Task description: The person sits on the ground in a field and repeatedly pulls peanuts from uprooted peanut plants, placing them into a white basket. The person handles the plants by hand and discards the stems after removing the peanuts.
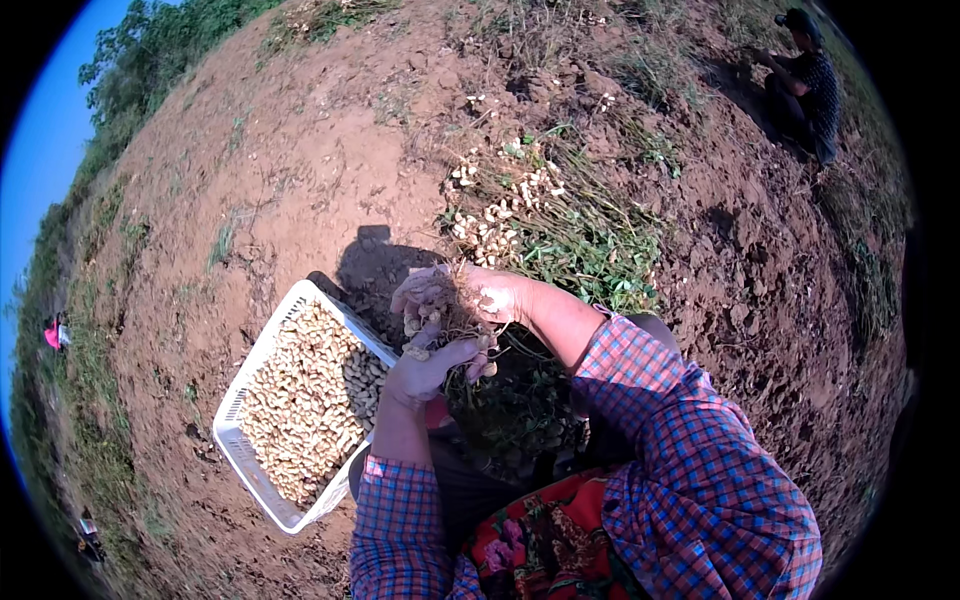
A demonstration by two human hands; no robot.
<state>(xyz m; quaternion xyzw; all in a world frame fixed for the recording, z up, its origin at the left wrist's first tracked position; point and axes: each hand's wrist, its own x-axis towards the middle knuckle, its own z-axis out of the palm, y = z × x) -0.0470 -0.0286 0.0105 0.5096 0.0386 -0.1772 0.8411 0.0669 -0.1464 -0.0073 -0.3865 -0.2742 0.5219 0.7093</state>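
Note:
My right hand grips the root end of an uprooted peanut plant, with dry roots and pods hanging from it. Just below it, my left hand closes around pods on the same roots, its thumb and fingers partly hidden by them. Left of both hands, a white plastic crate holds a thick layer of loose peanuts in their shells. Leafy stems hang in the shade below my hands, between my knees.
Beyond my right forearm lies a heap of pulled peanut plants, with pods on the root ends. Reddish-brown soil surrounds me, cloddy on the right. Another person crouches at the upper right. Bushes line the far left.

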